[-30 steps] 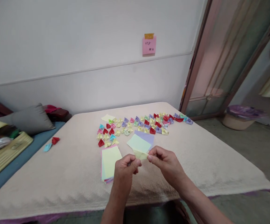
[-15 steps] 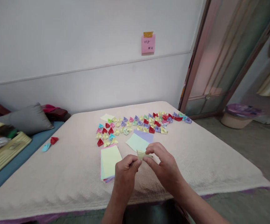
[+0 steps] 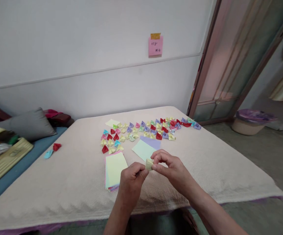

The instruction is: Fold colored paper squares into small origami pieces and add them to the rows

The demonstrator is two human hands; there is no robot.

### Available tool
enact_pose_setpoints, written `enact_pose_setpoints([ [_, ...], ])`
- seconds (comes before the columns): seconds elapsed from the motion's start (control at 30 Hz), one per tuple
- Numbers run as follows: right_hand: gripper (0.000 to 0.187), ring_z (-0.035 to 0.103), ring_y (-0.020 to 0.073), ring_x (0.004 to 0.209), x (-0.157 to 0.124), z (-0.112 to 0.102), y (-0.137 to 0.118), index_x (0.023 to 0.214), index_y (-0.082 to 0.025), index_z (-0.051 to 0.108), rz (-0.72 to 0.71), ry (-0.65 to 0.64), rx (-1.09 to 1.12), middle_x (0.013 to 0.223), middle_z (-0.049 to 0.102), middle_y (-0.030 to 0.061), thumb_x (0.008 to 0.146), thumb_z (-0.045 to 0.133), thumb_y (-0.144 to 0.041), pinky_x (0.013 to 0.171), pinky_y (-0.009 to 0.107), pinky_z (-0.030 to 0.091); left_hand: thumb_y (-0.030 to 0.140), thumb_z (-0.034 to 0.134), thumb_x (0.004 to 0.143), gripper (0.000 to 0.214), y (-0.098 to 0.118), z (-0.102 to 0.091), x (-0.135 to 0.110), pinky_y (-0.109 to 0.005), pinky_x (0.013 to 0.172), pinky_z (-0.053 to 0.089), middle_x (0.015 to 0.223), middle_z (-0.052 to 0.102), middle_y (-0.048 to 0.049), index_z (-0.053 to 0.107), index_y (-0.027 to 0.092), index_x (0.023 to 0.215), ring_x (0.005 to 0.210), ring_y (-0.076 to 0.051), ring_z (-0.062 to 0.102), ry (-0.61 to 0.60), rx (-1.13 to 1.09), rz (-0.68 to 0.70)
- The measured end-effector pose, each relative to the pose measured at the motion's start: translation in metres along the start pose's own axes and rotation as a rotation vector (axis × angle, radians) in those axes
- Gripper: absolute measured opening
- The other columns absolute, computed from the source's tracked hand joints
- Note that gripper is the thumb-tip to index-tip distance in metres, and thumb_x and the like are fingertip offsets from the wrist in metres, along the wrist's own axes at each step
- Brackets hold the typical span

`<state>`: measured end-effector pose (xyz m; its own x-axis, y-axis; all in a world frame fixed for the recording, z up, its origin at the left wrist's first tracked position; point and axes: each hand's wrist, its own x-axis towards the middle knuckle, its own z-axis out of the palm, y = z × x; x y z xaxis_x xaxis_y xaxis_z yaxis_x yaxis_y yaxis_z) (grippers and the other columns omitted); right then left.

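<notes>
Between my two hands is a small folded piece of pale yellow paper [image 3: 149, 164], held above the cloth-covered table. My left hand [image 3: 132, 179] pinches its left side between thumb and fingers. From the right, my right hand [image 3: 172, 168] grips the other side, thumb below and bent fingers above. A stack of coloured paper sheets [image 3: 116, 169], pale yellow on top, lies just left of my left hand. Beyond my hands lie a pale green sheet [image 3: 143, 150] and a purple sheet [image 3: 151, 143], overlapping.
Several folded paper pieces [image 3: 131, 137] in many colours stand in rows farther back. A red one [image 3: 56, 147] and a light blue one [image 3: 48, 154] lie at the left edge. A pale yellow sheet [image 3: 112, 123] rests behind the rows. A wall [image 3: 95, 93] bounds the far side.
The folded yellow paper now looks more compact, its right part no longer sticking out. My right hand's fingers have closed in around it; my left hand has hardly moved.
</notes>
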<state>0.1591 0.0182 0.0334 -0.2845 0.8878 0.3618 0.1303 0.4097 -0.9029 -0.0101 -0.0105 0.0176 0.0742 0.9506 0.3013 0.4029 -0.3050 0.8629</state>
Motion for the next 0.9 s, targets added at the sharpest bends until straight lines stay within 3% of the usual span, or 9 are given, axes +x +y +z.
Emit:
enact_pose_setpoints([
  [0.17, 0.014, 0.05, 0.0158, 0.072, -0.001, 0.005, -0.002, 0.062, -0.019, 0.056, -0.032, 0.091, -0.09, 0.074, 0.05, 0.0005, 0.075, 0.062, -0.016, 0.064, 0.027, 0.038, 0.014, 0.057, 0.078, 0.016, 0.004, 0.0, 0.002, -0.022, 0.064, 0.039, 0.079, 0.057, -0.0027, 0.056, 0.017, 0.062, 0.071, -0.014, 0.052, 0.044, -0.038, 0.09],
  [0.37, 0.018, 0.046, 0.0141, 0.062, -0.005, 0.017, -0.002, 0.061, -0.02, 0.051, -0.073, 0.166, -0.203, 0.065, 0.049, -0.0015, 0.075, 0.058, -0.012, 0.057, 0.026, 0.035, 0.016, 0.055, 0.08, 0.018, 0.005, 0.003, 0.001, -0.023, 0.064, 0.04, 0.077, 0.058, -0.0024, 0.056, 0.017, 0.062, 0.072, -0.014, 0.054, 0.147, -0.042, 0.073],
  [0.53, 0.012, 0.046, 0.0133, 0.06, -0.004, 0.017, -0.002, 0.065, -0.02, 0.052, 0.065, 0.114, -0.11, 0.065, 0.053, -0.0023, 0.075, 0.058, -0.016, 0.057, 0.025, 0.037, 0.015, 0.054, 0.081, 0.019, 0.007, 0.002, -0.001, -0.024, 0.07, 0.04, 0.085, 0.058, -0.0032, 0.052, 0.018, 0.062, 0.079, -0.015, 0.055, 0.108, -0.047, 0.07],
  [0.7, 0.011, 0.04, 0.0117, 0.056, -0.003, 0.012, -0.001, 0.07, -0.02, 0.053, 0.201, 0.06, 0.069, 0.059, 0.045, -0.0051, 0.073, 0.063, -0.024, 0.052, 0.023, 0.033, 0.015, 0.053, 0.082, 0.022, 0.008, 0.0, -0.001, -0.025, 0.071, 0.039, 0.084, 0.057, -0.0028, 0.049, 0.018, 0.061, 0.08, -0.016, 0.054, 0.077, -0.049, 0.088],
  [0.9, 0.016, 0.046, 0.0127, 0.063, -0.001, 0.008, 0.006, 0.069, -0.019, 0.055, 0.221, -0.04, 0.262, 0.07, 0.052, -0.0015, 0.072, 0.068, -0.026, 0.058, 0.024, 0.037, 0.014, 0.052, 0.083, 0.022, 0.01, -0.001, -0.001, -0.024, 0.07, 0.038, 0.079, 0.055, -0.0019, 0.047, 0.018, 0.062, 0.077, -0.015, 0.052, 0.012, -0.079, 0.119],
])
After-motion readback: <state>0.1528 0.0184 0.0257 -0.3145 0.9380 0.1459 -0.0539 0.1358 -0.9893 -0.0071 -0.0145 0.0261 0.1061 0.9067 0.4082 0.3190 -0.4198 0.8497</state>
